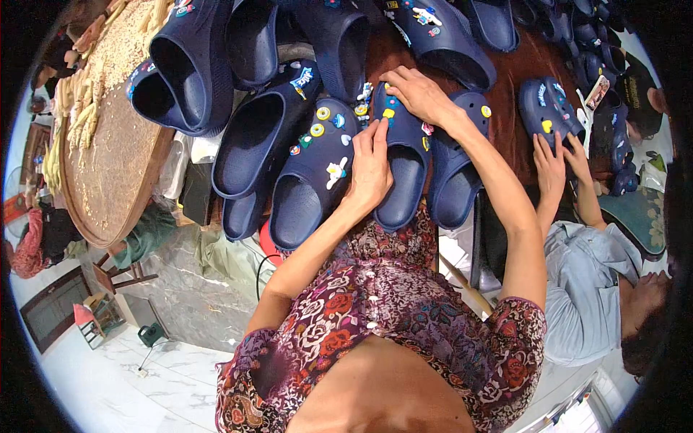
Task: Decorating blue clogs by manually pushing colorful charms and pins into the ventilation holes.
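Observation:
A navy clog with small colourful charms stands in front of me, its heel opening toward my body. My left hand is closed at its left side, fingertips pressed by a yellow charm on the upper. My right hand reaches over the toe from the right, its bent fingers gripping there; part of the toe is hidden. Just left lies another navy clog with ring-shaped, blue and white charms. To the right sits a clog with few charms showing, partly behind my right forearm.
More navy clogs crowd the left and far side of the brown-covered table. At the right a co-worker's hands hold a charmed clog. A round woven tray with corn kernels and cobs stands at the far left.

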`<state>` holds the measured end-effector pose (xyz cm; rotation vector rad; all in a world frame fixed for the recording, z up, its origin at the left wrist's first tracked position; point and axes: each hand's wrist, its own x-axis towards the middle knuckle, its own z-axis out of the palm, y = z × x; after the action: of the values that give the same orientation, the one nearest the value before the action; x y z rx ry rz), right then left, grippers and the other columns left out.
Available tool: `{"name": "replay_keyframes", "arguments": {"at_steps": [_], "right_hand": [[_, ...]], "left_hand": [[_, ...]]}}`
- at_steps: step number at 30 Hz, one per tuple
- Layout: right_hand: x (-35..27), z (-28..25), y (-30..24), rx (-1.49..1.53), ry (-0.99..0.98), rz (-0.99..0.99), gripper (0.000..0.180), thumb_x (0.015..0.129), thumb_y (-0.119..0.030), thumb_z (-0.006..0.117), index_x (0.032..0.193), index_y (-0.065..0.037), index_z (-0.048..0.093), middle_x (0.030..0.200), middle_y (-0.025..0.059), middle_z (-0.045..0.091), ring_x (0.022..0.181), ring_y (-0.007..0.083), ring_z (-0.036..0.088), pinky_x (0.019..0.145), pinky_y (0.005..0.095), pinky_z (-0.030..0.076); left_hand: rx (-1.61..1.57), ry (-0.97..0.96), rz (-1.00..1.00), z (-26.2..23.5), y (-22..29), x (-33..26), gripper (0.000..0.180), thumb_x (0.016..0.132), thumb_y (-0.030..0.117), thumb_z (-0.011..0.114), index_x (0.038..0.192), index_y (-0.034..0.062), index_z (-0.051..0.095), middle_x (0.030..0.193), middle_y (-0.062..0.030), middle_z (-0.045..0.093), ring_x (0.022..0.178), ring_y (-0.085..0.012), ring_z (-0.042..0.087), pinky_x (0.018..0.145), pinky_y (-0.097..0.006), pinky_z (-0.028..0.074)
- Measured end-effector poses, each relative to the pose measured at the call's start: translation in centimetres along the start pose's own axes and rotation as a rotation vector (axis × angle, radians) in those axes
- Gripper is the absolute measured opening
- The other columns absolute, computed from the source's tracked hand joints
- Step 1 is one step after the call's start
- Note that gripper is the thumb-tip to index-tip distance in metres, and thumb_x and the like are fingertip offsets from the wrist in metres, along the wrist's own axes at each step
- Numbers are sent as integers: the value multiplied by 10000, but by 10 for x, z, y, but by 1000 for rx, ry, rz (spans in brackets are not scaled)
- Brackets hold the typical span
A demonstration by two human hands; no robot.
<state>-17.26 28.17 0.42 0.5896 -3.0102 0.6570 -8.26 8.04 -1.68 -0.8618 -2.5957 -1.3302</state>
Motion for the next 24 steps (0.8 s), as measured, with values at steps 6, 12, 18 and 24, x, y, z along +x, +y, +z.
{"name": "replay_keyframes", "arguments": {"at_steps": [6,12,18,24], "right_hand": [[0,6,1,-58,-9,36,292,994,-228,522,1243,-80,565,1138,148,587,1071,367,576,916,438,480],[-6,-6,9,151,96,-37,333,962,-298,576,1208,-76,621,1101,155,617,1029,358,614,895,432,502],[-22,-16,3,63,138,29,346,915,-204,640,1209,-21,626,1091,164,611,1028,363,607,905,418,488],[-32,-12,-2,112,222,179,288,875,-191,685,1125,-51,670,1056,160,639,981,360,626,862,418,504]], "left_hand": [[-6,-2,6,-2,-3,0,838,655,-192,493,1456,-26,314,1350,-278,407,1198,-458,417,1051,-500,358],[-26,-4,24,-3,-3,0,826,654,-192,485,1448,-27,327,1355,-275,407,1207,-455,416,1054,-500,354],[-29,-4,25,-3,-4,0,818,655,-192,488,1442,-33,333,1357,-270,409,1216,-455,411,1059,-500,353],[-36,-12,8,-4,-3,1,805,660,-192,490,1435,-33,341,1359,-270,409,1215,-455,414,1058,-499,355]]}}
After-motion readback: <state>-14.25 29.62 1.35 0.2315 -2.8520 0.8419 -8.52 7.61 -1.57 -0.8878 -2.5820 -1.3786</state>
